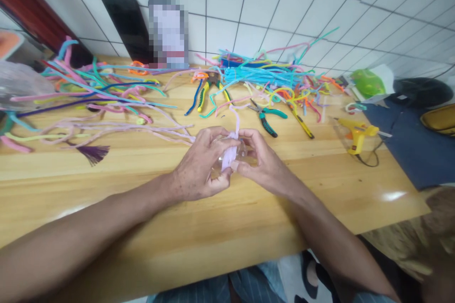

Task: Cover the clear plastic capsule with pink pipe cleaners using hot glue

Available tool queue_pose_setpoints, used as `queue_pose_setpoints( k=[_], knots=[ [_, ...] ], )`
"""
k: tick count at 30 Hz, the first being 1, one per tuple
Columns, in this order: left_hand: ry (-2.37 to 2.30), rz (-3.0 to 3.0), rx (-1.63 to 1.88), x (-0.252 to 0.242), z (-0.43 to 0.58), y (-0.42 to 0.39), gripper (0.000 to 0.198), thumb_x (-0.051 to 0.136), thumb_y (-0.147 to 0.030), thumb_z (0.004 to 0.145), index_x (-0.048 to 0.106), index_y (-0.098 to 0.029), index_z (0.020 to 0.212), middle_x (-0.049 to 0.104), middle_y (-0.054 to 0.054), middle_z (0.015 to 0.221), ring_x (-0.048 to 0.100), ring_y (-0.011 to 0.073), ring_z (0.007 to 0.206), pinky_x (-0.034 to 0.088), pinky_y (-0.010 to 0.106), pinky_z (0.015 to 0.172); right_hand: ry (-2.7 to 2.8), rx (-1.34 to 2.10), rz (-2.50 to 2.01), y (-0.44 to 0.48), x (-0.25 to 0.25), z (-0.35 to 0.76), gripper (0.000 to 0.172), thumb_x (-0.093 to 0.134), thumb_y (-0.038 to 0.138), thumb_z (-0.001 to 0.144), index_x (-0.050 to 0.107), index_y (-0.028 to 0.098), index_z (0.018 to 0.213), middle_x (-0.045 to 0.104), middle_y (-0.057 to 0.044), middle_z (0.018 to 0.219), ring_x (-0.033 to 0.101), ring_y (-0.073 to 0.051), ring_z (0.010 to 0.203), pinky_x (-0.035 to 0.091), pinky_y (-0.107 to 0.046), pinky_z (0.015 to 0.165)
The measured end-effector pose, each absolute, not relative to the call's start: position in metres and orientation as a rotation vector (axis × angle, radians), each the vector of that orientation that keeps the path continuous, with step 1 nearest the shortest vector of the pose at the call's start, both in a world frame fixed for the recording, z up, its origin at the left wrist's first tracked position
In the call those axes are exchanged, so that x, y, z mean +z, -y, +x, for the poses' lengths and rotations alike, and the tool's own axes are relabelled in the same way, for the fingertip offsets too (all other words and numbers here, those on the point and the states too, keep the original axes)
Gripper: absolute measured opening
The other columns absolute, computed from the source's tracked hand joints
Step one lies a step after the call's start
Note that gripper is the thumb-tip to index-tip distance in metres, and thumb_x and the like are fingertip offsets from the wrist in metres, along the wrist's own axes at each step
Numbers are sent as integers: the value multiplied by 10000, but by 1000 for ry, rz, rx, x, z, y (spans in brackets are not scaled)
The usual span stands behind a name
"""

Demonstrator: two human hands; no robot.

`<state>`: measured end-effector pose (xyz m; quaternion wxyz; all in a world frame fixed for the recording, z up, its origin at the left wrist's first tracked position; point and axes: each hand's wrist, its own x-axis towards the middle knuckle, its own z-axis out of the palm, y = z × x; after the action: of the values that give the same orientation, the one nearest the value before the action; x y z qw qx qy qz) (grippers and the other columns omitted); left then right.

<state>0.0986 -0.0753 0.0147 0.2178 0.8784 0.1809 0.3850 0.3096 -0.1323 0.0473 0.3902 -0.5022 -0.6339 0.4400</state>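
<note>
Between my hands, above the middle of the wooden table, is a clear, rounded plastic piece (pixel 217 163) with pale lilac pipe cleaner (pixel 229 157) laid in a band across it. One end of the pipe cleaner sticks up past my fingertips. My left hand (pixel 202 165) is closed around the plastic piece from the left, its thumb below. My right hand (pixel 261 161) grips the right side, with the thumb pressed near the lilac band. The fingers hide much of the plastic piece, so its full shape cannot be made out.
Long-nose pliers (pixel 267 120), yellow-green cutters (pixel 204 94) and a yellow utility knife (pixel 302 122) lie beyond my hands. Loose pipe cleaners (pixel 103 87) spread at left; a blue bundle (pixel 252 75) lies by the tiled wall. A yellow glue gun (pixel 359 135) stands right.
</note>
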Motion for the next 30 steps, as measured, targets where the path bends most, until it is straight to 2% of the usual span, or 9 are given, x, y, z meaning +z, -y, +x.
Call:
queue_pose_setpoints(
  k=[11, 19, 24, 30],
  knots=[
    [-533, 2503, 1113, 8, 99, 71, 630, 652, -205, 870, 506, -284, 1477, 514, 144, 1426, 519, 345, 1381, 526, 558, 1107, 1522, 1101, -1244, 123, 39, 312, 523, 823, 343, 832, 565, 282, 1283, 668, -111, 1416, 663, -309, 1328, 541, -516, 1115],
    [-499, 2536, 1144, 6, 98, 68, 646, 687, -259, 884, 482, -283, 1496, 445, 169, 1570, 489, 370, 1473, 500, 584, 1179, 1616, 937, -1251, 123, 32, 311, 583, 827, 304, 815, 549, 300, 1327, 642, -108, 1409, 654, -303, 1317, 537, -519, 1137],
    [-504, 2570, 1097, 8, 96, 65, 627, 683, -251, 880, 503, -269, 1481, 477, 178, 1559, 508, 371, 1473, 511, 583, 1167, 1637, 912, -1221, 122, 27, 313, 600, 833, 289, 805, 557, 298, 1338, 640, -105, 1423, 640, -308, 1342, 522, -516, 1165],
    [-448, 2615, 1074, 11, 94, 57, 611, 717, -310, 885, 538, -268, 1468, 586, 173, 1493, 587, 369, 1405, 520, 581, 1132, 1668, 910, -1163, 120, 26, 315, 625, 841, 273, 788, 549, 288, 1341, 631, -114, 1426, 632, -317, 1358, 515, -514, 1175]
  ],
)
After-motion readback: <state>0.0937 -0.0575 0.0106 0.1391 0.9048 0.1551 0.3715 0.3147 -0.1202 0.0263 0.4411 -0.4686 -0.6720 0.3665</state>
